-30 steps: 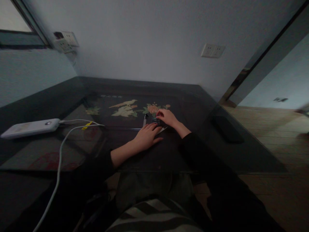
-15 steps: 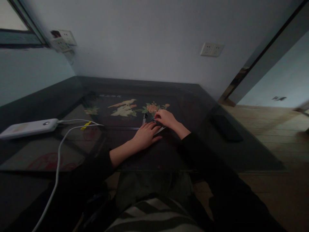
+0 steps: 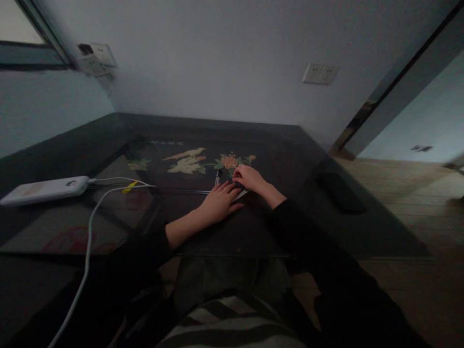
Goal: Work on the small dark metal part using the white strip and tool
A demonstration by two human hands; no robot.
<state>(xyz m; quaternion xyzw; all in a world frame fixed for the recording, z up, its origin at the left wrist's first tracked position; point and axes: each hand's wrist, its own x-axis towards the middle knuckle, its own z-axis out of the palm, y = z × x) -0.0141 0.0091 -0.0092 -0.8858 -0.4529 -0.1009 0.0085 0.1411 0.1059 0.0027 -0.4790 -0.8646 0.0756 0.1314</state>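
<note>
My left hand (image 3: pixel 218 205) lies flat, palm down, on a small white sheet of paper (image 3: pixel 242 195) on the dark glass table (image 3: pixel 152 217). My right hand (image 3: pixel 249 178) has its fingers curled over a small dark object (image 3: pixel 232 181) at the paper's far edge; the light is too dim to tell what the object is. A dark pen (image 3: pixel 218 177) lies just left of it, near my left fingertips. Both sleeves are black.
A white power bank (image 3: pixel 43 190) lies at the left with white cables (image 3: pixel 89 227) running off the near edge. A flat dark object (image 3: pixel 339 193) rests at the table's right. The tabletop shows a bird and flower picture (image 3: pixel 192 162). Wall sockets (image 3: pixel 320 73) sit behind; wooden floor lies right.
Both hands hold nearly the same place; only the view shifts slightly.
</note>
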